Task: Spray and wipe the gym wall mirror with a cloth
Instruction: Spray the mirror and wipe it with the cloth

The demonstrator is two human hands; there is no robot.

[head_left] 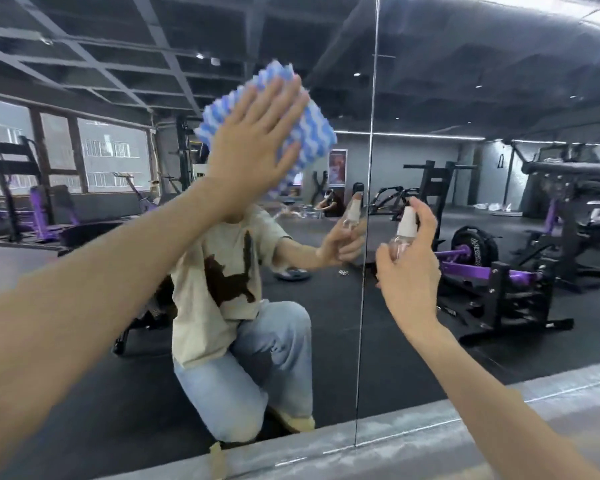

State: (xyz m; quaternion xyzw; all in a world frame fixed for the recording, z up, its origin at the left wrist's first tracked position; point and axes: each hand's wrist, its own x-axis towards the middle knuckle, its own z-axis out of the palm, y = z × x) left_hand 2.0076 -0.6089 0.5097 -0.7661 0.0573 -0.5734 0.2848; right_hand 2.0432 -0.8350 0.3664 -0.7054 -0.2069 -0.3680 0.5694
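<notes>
The wall mirror [430, 341] fills the view, with a vertical seam between its panels right of centre. My left hand [257, 140] is raised with straight fingers and presses a blue-and-white wavy-striped cloth [309, 133] flat against the glass, upper middle. My right hand [407, 258] grips a small clear spray bottle [404, 233] with a white nozzle, held upright just right of the seam, index finger on top of the nozzle. The mirror reflects me kneeling.
A grey ledge [430, 438] runs along the mirror's bottom edge. Everything else is reflection: purple and black gym machines, weight plates on a dark floor, windows at the left, a dark ceiling grid.
</notes>
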